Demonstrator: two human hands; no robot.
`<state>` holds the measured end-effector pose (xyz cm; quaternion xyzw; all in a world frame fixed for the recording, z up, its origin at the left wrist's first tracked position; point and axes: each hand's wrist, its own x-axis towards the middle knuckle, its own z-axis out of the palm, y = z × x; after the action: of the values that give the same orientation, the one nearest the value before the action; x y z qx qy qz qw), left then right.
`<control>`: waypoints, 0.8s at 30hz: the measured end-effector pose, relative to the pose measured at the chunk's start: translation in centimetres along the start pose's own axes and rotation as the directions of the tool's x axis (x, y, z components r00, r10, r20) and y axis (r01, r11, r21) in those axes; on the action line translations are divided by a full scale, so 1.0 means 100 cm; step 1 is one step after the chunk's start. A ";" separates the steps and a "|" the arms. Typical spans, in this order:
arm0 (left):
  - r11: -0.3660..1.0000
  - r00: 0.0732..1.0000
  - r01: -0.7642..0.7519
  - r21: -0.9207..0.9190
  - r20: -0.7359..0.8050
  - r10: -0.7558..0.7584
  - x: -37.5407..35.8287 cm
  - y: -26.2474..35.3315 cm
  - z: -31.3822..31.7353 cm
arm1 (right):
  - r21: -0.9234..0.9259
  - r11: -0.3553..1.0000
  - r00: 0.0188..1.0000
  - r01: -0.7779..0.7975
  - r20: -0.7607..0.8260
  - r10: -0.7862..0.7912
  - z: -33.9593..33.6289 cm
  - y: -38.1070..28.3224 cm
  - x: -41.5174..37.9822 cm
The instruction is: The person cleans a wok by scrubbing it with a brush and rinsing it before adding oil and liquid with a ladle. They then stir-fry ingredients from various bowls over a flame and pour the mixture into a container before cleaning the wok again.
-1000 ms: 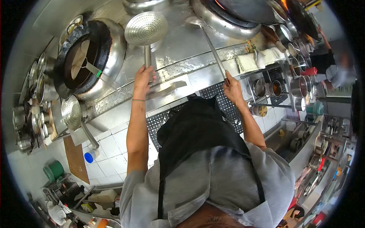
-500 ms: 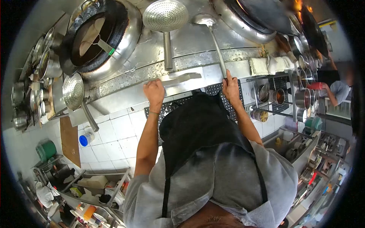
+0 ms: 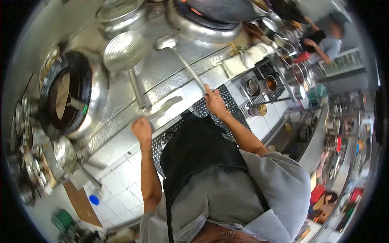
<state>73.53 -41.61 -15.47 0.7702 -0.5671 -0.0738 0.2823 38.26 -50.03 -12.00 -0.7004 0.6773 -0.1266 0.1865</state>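
Note:
My right hand is closed round the handle end of a long steel ladle, whose bowl rests on the steel stove top. My left hand is curled on the front edge of the steel counter; whether its fingers hold anything is hidden. Between my hands and the burners lies a perforated skimmer, its handle toward me. On the left, a black wok holds dark liquid and a strainer with a green-marked handle. Another skimmer sits at the counter's left end.
Folded white cloths lie on the counter's right part. Beyond are a second wok over a burner, and pots on a rack. A person stands at the upper right. A blue-lidded tub is at the lower left.
The whole view has turned, so the counter now slants up to the right and more of the right side shows. My right hand stays on the ladle, my left at the counter edge.

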 end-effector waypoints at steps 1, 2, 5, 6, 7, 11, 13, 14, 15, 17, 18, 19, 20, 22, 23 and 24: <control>1.000 1.000 0.001 -0.003 0.001 -0.001 0.001 0.004 -0.003 | -0.001 1.000 1.000 -0.004 0.013 0.004 0.001 0.000 0.001; 1.000 1.000 0.008 -0.006 0.014 -0.008 0.002 0.006 -0.003 | -0.003 1.000 1.000 -0.008 0.030 0.008 0.001 0.003 0.000; 0.999 0.997 0.050 0.001 0.058 -0.050 -0.002 0.001 -0.003 | 0.004 1.000 0.997 -0.016 0.079 0.015 -0.010 0.005 -0.004; 0.998 0.995 0.060 0.009 0.073 -0.061 -0.001 -0.002 -0.001 | -0.011 0.999 0.994 -0.031 0.104 0.032 -0.016 0.003 -0.006; 0.997 0.994 0.072 0.019 0.083 -0.074 0.000 -0.005 0.002 | 0.006 1.000 0.995 -0.022 0.093 0.021 -0.015 0.011 -0.006; 0.995 0.996 0.079 -0.059 0.051 -0.076 0.002 0.008 -0.010 | 0.108 0.994 0.997 0.004 0.078 -0.013 -0.012 0.038 -0.005; 0.979 0.990 0.136 -0.154 0.068 -0.127 0.000 0.016 -0.020 | 0.137 0.989 0.998 0.047 0.043 -0.054 -0.013 0.050 -0.004; 0.967 0.985 0.167 -0.194 0.077 -0.154 0.000 0.020 -0.029 | 0.141 0.988 0.997 0.070 0.006 -0.072 -0.019 0.050 -0.003; 0.965 0.987 0.156 -0.209 0.006 -0.158 -0.003 0.022 -0.036 | 0.148 0.985 0.995 0.094 -0.029 -0.091 -0.025 0.051 -0.003; 0.964 0.978 0.127 -0.234 -0.135 -0.162 -0.013 0.024 -0.049 | 0.193 0.973 0.989 0.128 -0.094 -0.112 -0.034 0.052 -0.001; 0.972 0.964 0.125 -0.200 -0.207 -0.166 -0.020 0.023 -0.055 | 0.196 0.974 0.992 0.117 -0.060 -0.107 -0.040 0.051 -0.002; 0.978 0.946 0.122 -0.170 -0.280 -0.166 -0.028 0.021 -0.061 | 0.196 0.975 0.994 0.106 -0.029 -0.102 -0.048 0.052 -0.002; 0.983 0.923 0.118 -0.141 -0.349 -0.161 -0.036 0.020 -0.065 | 0.196 0.976 0.996 0.093 0.000 -0.095 -0.052 0.057 -0.003; 0.970 0.883 0.227 -0.083 -0.402 -0.241 -0.051 0.026 -0.073 | 0.225 0.955 0.979 0.191 -0.112 -0.170 -0.043 0.078 -0.004; 0.961 0.859 0.266 -0.078 -0.434 -0.273 -0.060 0.033 -0.071 | 0.220 0.957 0.980 0.189 -0.096 -0.172 -0.042 0.088 -0.003; 0.950 0.832 0.304 -0.071 -0.466 -0.301 -0.068 0.042 -0.067 | 0.218 0.958 0.982 0.187 -0.080 -0.173 -0.042 0.098 0.000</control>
<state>70.58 -33.91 -9.11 0.8456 -0.3527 0.0736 0.3939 27.67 -50.53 -12.46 -0.7294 0.5973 -0.2396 0.2320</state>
